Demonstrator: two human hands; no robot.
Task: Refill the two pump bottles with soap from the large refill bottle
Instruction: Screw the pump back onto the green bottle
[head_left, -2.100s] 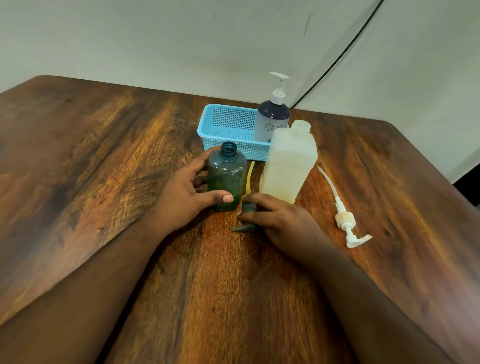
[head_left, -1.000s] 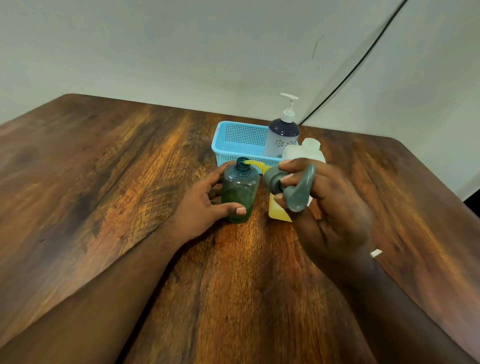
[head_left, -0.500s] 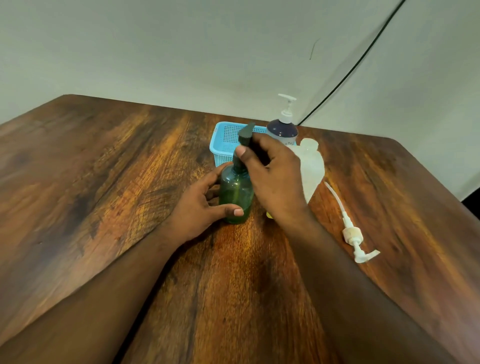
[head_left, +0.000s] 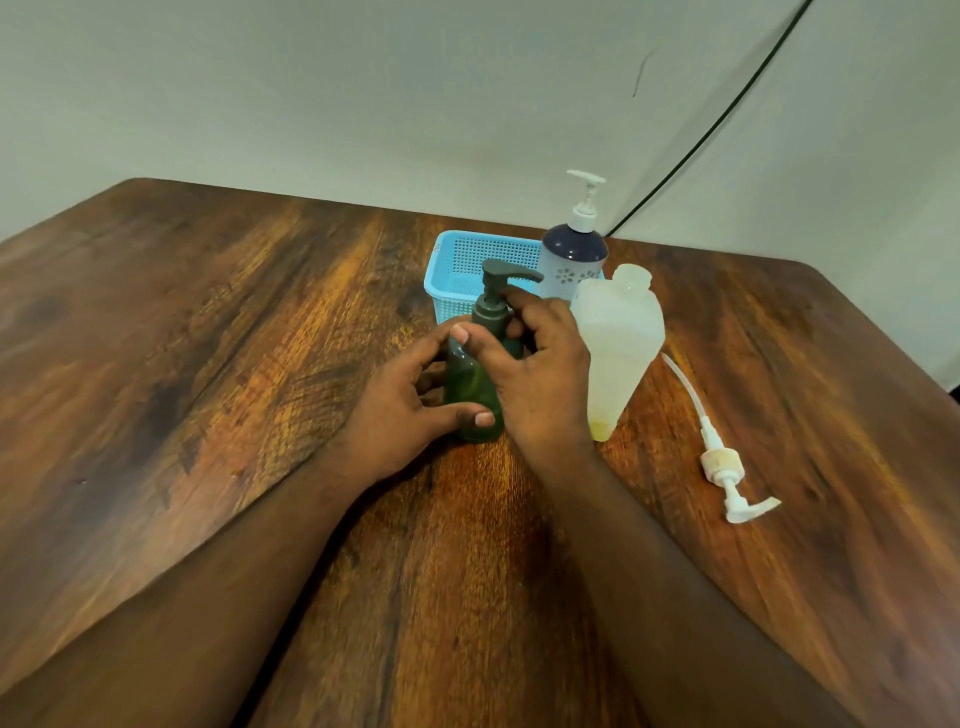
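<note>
A small green pump bottle (head_left: 470, 387) stands upright on the wooden table (head_left: 208, 338). My left hand (head_left: 400, 410) wraps its body from the left. Its dark grey pump head (head_left: 501, 283) sits on the neck, spout pointing right. My right hand (head_left: 535, 374) grips the pump's collar with thumb and fingers. Just right stands the large translucent refill bottle (head_left: 618, 343), uncapped, with a little yellow soap at its bottom. A navy and white pump bottle (head_left: 574, 257) with a white pump stands in a blue basket (head_left: 457, 270) behind.
A white pump with a long tube (head_left: 719, 460) lies on the table to the right of the refill bottle. A black cable (head_left: 701, 135) runs down the wall behind. The table's far and right edges are close.
My right hand picked the grey pump up off the table, fed its tube into the green bottle and set it on the neck. It now holds the collar lower down. My left hand stayed on the bottle.
</note>
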